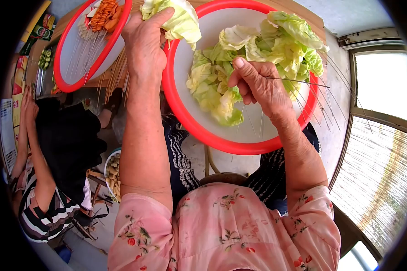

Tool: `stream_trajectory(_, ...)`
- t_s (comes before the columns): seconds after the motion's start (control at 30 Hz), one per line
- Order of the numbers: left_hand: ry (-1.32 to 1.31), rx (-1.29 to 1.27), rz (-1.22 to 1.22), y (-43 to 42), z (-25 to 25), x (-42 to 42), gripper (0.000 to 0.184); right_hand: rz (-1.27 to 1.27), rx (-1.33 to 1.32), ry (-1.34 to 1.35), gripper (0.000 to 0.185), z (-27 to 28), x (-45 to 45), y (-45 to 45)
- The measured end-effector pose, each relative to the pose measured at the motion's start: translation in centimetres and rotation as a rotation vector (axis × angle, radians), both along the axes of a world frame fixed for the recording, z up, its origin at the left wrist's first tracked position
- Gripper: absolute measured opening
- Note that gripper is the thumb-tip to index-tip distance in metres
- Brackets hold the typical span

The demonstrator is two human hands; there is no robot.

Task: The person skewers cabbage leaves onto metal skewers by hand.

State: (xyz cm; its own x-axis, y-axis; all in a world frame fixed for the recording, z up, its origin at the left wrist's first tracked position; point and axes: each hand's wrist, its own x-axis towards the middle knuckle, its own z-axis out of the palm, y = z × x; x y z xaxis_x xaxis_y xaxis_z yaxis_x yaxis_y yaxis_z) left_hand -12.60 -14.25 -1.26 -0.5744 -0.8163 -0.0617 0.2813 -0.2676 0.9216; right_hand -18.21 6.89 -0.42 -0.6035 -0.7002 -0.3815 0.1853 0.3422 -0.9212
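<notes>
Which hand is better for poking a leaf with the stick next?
Probably the right hand: it holds a thin stick near the piled leaves. The left hand grips a pale leaf, so it looks better for steadying.

Right, we've got two red-rimmed trays here, one large tray [239,148] at 1 o'clock and one smaller tray [68,87] between 10 and 11, plus one bowl [106,169] at 8. That's one co-worker [47,198] at 9 o'clock, one window [380,135] at 3, and two bare hands: left hand [144,38] at 11, right hand [262,88] between 1 and 2. Leaves [217,90] and skewers [332,106] overlap too much to count.
</notes>
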Motion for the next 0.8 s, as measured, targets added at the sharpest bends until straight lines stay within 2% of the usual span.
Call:
stream_trajectory(0.3,-0.002,0.05,-0.095,-0.5,-0.7,-0.1,0.034,0.02,-0.01,-0.017,0.051,-2.0,0.3,-0.8)
stream_trajectory(0.5,-0.034,0.027,-0.046,-0.3,-0.2,-0.1,0.034,-0.1,-0.052,-0.16,0.051,-1.1,-0.2,0.2)
stream_trajectory(0.8,-0.053,0.012,-0.031,-0.6,-0.1,0.0,0.035,-0.154,-0.105,-0.29,0.051,-2.1,-0.7,0.7)
